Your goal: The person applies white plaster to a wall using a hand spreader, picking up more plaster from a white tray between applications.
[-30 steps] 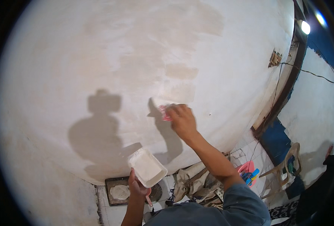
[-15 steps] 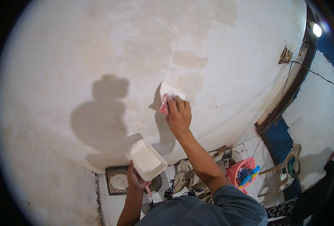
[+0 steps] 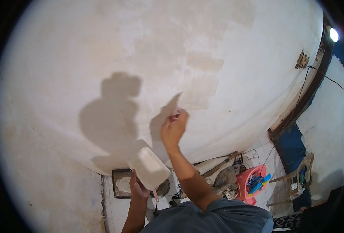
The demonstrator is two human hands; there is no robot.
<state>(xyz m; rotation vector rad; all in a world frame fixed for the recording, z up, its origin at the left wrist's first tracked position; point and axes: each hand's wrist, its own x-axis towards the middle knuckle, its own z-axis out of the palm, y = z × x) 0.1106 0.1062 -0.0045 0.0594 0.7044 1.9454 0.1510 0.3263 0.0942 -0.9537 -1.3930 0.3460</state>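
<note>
My left hand [image 3: 139,190] grips a shallow white rectangular tray [image 3: 150,167], tilted toward the wall, with its fingers partly hidden underneath. A pink handle [image 3: 156,195] sticks out below the tray beside that hand; what it belongs to is hidden. My right hand [image 3: 174,130] is closed on a putty scraper [image 3: 176,114] with a pinkish-red grip, raised against the white wall [image 3: 249,85]. Its pale blade is seen nearly edge-on, and whether it touches the wall is unclear. Around and above it are darker, damp-looking patches [image 3: 199,91] on the wall.
Below stands a dark square-rimmed tray [image 3: 116,193] with white material in it. To the right are crumpled sacks [image 3: 224,178], a pink tub [image 3: 241,181] with tools and a plastic chair [image 3: 304,167]. A cable [image 3: 296,97] runs from a broken hole [image 3: 302,61].
My right hand has moved slightly left and down, turning the scraper from broad side to edge-on. A darker patch now shows where the blade was. My left hand still holds the tray.
</note>
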